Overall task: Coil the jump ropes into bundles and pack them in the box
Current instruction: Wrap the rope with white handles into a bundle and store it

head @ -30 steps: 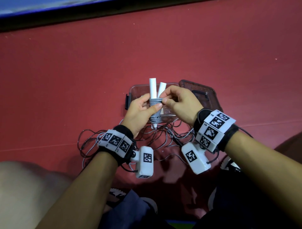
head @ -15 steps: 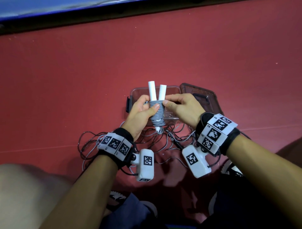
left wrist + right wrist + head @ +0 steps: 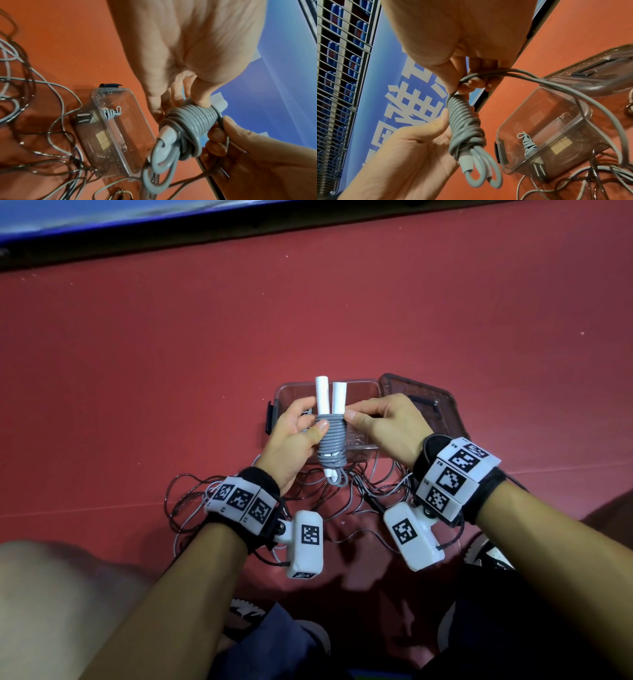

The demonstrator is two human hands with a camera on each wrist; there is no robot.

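Between your fingers, the grey rope looks smooth, rubbery; white handles matt plastic; box clear, glossy.

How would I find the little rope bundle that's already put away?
Find the red floor, then the clear plastic box beyond the hands. Inside lies a small grey coiled rope bundle, alone in there, unlike the thick bundle being held and the loose ropes outside.

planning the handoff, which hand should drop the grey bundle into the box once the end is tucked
Probably the left. The left hand already grips the coiled grey bundle around its middle, just above the clear box, while the right hand only pinches the loose rope end at the top of the coil.
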